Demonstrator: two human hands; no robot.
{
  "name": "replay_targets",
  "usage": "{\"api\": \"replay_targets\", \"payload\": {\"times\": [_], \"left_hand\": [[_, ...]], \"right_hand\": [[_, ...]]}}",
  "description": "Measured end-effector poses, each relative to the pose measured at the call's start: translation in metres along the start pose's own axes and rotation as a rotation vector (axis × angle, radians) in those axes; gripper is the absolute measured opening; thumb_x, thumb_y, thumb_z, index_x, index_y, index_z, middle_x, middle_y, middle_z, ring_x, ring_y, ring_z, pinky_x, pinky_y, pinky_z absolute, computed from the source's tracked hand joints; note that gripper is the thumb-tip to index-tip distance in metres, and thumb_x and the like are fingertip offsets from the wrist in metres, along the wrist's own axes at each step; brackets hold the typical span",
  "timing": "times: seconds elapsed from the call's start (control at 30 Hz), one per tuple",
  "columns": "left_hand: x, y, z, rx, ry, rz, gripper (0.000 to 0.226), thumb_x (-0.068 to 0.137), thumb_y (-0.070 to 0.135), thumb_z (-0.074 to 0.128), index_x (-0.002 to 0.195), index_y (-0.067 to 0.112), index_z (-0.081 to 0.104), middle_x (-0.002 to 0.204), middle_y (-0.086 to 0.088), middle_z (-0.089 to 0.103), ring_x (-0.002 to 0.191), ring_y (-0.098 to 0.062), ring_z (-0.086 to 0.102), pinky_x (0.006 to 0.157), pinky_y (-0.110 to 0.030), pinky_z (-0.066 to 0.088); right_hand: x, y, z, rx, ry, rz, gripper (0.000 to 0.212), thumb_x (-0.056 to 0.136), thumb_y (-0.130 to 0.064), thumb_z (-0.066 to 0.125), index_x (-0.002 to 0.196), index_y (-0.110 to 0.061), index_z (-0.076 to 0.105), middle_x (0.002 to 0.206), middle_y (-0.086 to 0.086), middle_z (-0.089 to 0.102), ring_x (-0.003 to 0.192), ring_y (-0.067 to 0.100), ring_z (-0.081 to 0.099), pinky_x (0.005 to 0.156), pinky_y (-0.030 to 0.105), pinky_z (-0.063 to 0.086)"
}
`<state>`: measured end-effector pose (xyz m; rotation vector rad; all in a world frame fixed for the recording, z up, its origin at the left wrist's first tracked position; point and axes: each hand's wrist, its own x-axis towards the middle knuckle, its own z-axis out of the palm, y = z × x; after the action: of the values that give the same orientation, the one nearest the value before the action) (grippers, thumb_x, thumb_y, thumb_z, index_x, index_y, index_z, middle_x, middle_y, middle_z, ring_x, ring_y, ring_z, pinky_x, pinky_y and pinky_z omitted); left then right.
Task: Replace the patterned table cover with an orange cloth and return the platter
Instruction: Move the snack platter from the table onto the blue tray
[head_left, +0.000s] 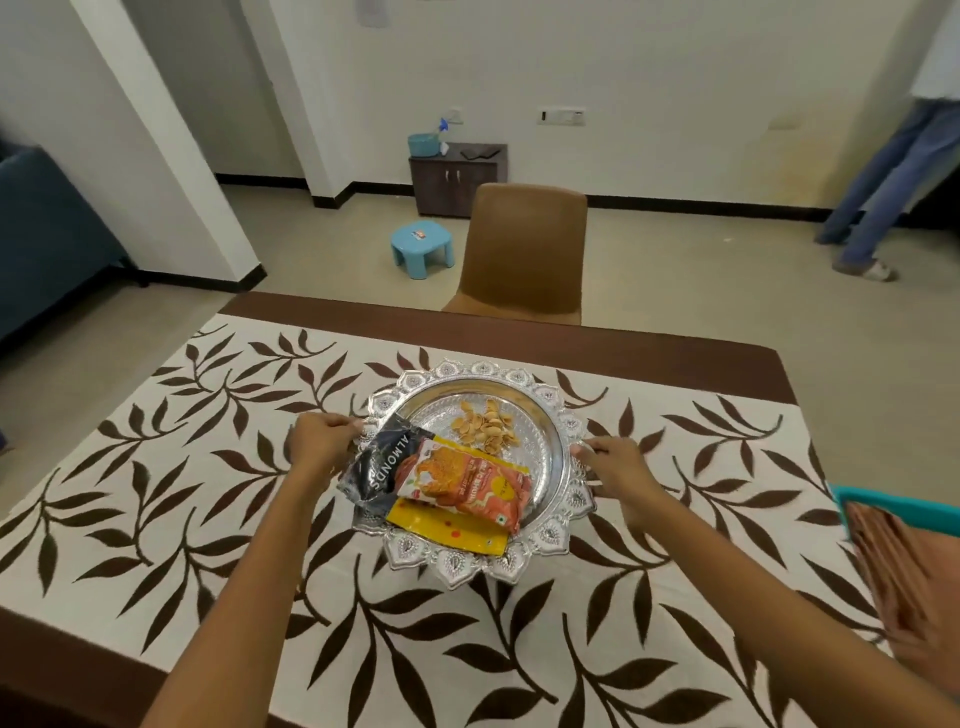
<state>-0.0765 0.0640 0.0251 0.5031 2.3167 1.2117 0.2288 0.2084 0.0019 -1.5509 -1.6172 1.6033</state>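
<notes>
A round silver platter (550, 415) with a scalloped rim sits in the middle of the table on the white cover with a brown leaf pattern (197, 467). It holds a dark almonds packet (376, 465), an orange snack packet (467, 486), a yellow packet (447, 532) and a pile of nut shells (485, 426). My left hand (319, 439) grips the platter's left rim. My right hand (615, 465) grips its right rim. An orange cloth (909, 577) lies at the table's right edge, partly out of view.
A brown chair (522, 249) stands at the table's far side. Behind it are a small blue stool (422, 247) and a dark cabinet (454, 179). A person's legs (883, 192) stand at the far right. A blue sofa (47, 234) is at the left.
</notes>
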Motion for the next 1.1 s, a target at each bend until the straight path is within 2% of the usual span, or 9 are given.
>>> {"api": "replay_targets", "payload": {"times": [0.17,0.3,0.4,0.53,0.6,0.73,0.83,0.93,1.1], "left_hand": [[-0.057,0.023,0.051,-0.089,-0.132,0.001,0.020,0.083,0.004,0.069,0.102,-0.004,0.067,0.093,-0.019,0.065,0.068,-0.022,0.059,0.045,-0.020,0.050],[-0.126,0.050,0.111,-0.143,-0.247,0.003,0.012,0.085,0.004,0.067,0.097,0.003,0.066,0.077,-0.011,0.060,0.063,-0.018,0.054,0.036,-0.017,0.045],[-0.181,0.069,0.166,-0.206,-0.370,0.014,0.010,0.084,-0.001,0.065,0.094,-0.002,0.066,0.070,-0.007,0.059,0.065,-0.018,0.054,0.038,-0.013,0.044],[-0.262,0.087,0.245,-0.220,-0.495,0.022,0.013,0.086,-0.001,0.063,0.098,-0.006,0.064,0.068,-0.009,0.057,0.059,-0.017,0.050,0.038,-0.015,0.043],[-0.302,0.093,0.286,-0.207,-0.559,0.026,0.013,0.087,0.001,0.063,0.097,-0.006,0.064,0.072,-0.009,0.058,0.061,-0.018,0.052,0.041,-0.017,0.045],[-0.373,0.105,0.359,-0.199,-0.646,0.022,0.010,0.087,-0.003,0.060,0.097,-0.006,0.063,0.075,-0.010,0.061,0.064,-0.017,0.057,0.050,-0.022,0.050],[-0.416,0.109,0.407,-0.200,-0.712,-0.004,0.008,0.088,-0.003,0.058,0.095,-0.004,0.063,0.074,-0.011,0.060,0.063,-0.018,0.057,0.048,-0.023,0.051],[-0.441,0.105,0.454,-0.178,-0.744,-0.021,0.010,0.088,-0.002,0.060,0.097,-0.004,0.064,0.083,-0.017,0.061,0.070,-0.022,0.059,0.047,-0.023,0.051],[-0.463,0.084,0.528,-0.086,-0.763,-0.050,0.009,0.089,-0.004,0.057,0.091,0.003,0.062,0.087,-0.013,0.062,0.074,-0.020,0.060,0.058,-0.027,0.054]], "right_hand": [[-0.030,0.028,-0.084,0.028,0.068,0.003,0.012,0.091,-0.019,0.061,0.092,-0.008,0.066,0.083,0.004,0.060,0.078,0.017,0.055,0.074,0.037,0.049],[-0.066,0.065,-0.169,0.106,0.123,0.029,0.013,0.091,-0.018,0.061,0.095,-0.006,0.065,0.084,0.003,0.060,0.077,0.016,0.054,0.067,0.031,0.044],[-0.100,0.095,-0.243,0.153,0.192,0.038,0.013,0.091,-0.016,0.060,0.095,-0.004,0.065,0.085,0.007,0.060,0.076,0.016,0.053,0.060,0.027,0.042],[-0.136,0.158,-0.348,0.218,0.272,0.042,0.027,0.076,-0.026,0.072,0.095,-0.007,0.069,0.103,0.019,0.065,0.086,0.031,0.061,0.070,0.045,0.052],[-0.165,0.173,-0.393,0.311,0.296,0.115,0.017,0.080,-0.020,0.070,0.095,-0.012,0.070,0.094,0.013,0.068,0.085,0.031,0.063,0.076,0.051,0.054],[-0.208,0.203,-0.474,0.272,0.384,0.206,0.009,0.091,-0.005,0.056,0.090,-0.010,0.064,0.075,0.008,0.059,0.049,0.015,0.058,0.042,0.021,0.048],[-0.224,0.233,-0.526,0.207,0.443,0.211,0.014,0.092,-0.002,0.052,0.095,-0.011,0.062,0.082,0.008,0.052,0.057,0.013,0.045,0.046,0.015,0.043],[-0.229,0.265,-0.564,0.196,0.482,0.255,0.017,0.092,-0.002,0.051,0.100,-0.012,0.062,0.087,0.008,0.053,0.062,0.013,0.045,0.057,0.023,0.042],[-0.212,0.318,-0.601,0.166,0.546,0.339,0.022,0.094,-0.003,0.051,0.113,-0.007,0.062,0.096,0.009,0.056,0.069,0.013,0.048,0.061,0.026,0.040]]}}
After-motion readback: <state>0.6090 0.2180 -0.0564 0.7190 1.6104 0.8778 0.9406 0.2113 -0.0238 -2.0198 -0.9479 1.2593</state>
